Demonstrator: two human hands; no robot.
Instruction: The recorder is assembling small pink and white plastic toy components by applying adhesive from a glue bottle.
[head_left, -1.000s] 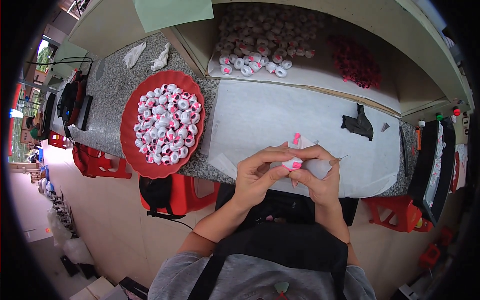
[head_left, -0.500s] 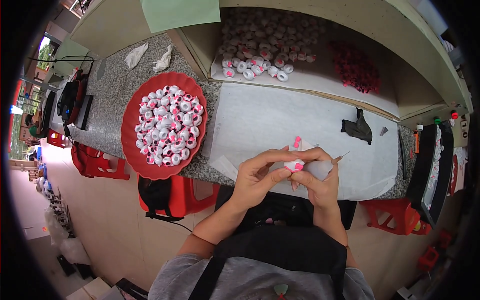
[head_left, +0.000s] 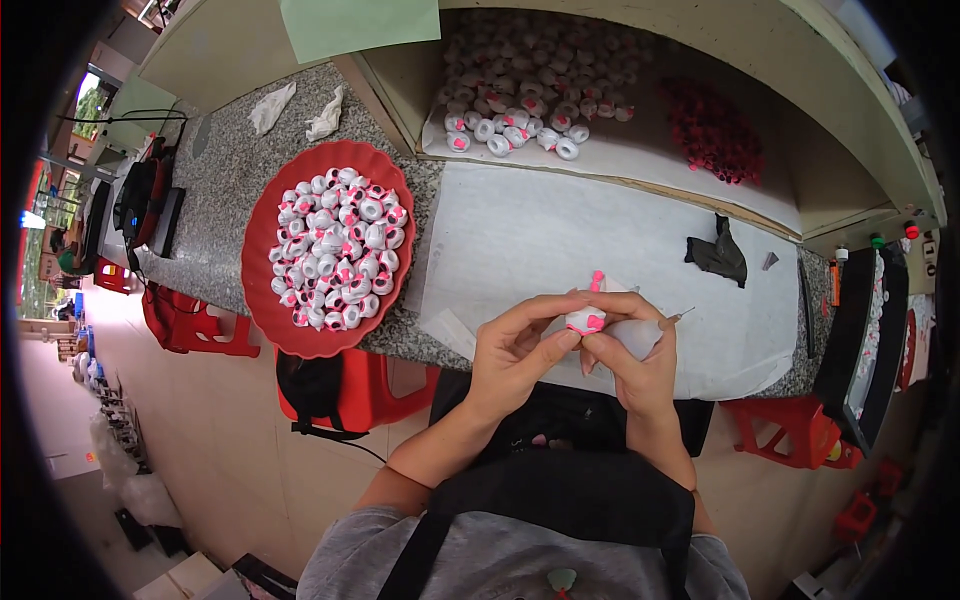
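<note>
Between the fingertips of both hands sits a small rounded white piece (head_left: pixel 584 321) with a pink bow-like part on it. My left hand (head_left: pixel 520 350) is closed on it from the left, thumb in front. From the right, the thumb and fingers of my right hand (head_left: pixel 640 375) press on the same piece. That right hand also has a translucent white squeeze bottle (head_left: pixel 638 337) with a thin needle tip tucked in it, the tip pointing up and right. Just beyond the fingers lies a small pink piece (head_left: pixel 598 280) on the white sheet (head_left: pixel 520 230).
On the left a red scalloped tray (head_left: pixel 258 290) is heaped with white-and-pink pieces. A shelf compartment at the back holds a pile of white pieces (head_left: pixel 515 130) and a pile of dark pink pieces (head_left: pixel 712 130). A black scrap (head_left: pixel 718 255) lies right of centre; red stools (head_left: pixel 785 430) stand below.
The white piece has turned slightly between the fingertips, and the fingers have shifted a little around it. Otherwise the hands stay in nearly the same place.
</note>
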